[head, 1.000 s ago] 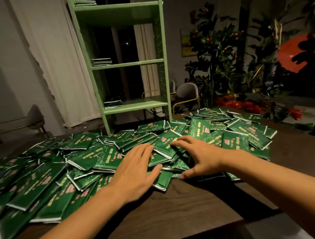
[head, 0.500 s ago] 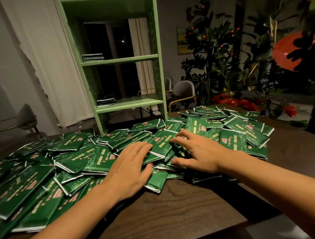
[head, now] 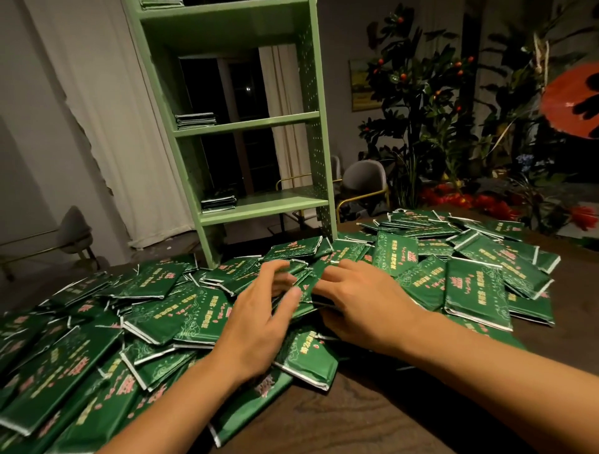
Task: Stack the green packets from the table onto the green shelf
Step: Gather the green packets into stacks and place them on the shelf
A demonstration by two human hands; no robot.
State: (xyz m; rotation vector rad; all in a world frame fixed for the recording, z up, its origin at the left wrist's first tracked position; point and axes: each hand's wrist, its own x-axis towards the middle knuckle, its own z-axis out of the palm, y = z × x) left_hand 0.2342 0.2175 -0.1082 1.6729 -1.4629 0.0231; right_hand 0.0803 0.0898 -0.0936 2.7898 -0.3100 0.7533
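Several green packets (head: 473, 291) with pink and gold print lie in a loose heap across the dark wooden table (head: 372, 418). My left hand (head: 259, 327) and my right hand (head: 363, 308) meet in the middle of the heap. Their fingers curl around a small bunch of packets (head: 304, 285) held between them, with both thumbs at its near side. The green shelf (head: 278, 199) stands behind the table. It carries small packet stacks on its lower board (head: 218, 204), its middle board (head: 196, 120) and its top board (head: 162, 4).
A grey chair (head: 366, 181) with gold arms stands behind the shelf, and another chair (head: 76, 230) sits at the far left by the white curtain (head: 107, 129). Dark plants (head: 421, 97) with orange fruit and red flowers fill the right background.
Both hands have moved together from lying flat and apart on the heap. Their fingers have curled and now grip a bunch of packets between them. The camera has tilted up slightly.
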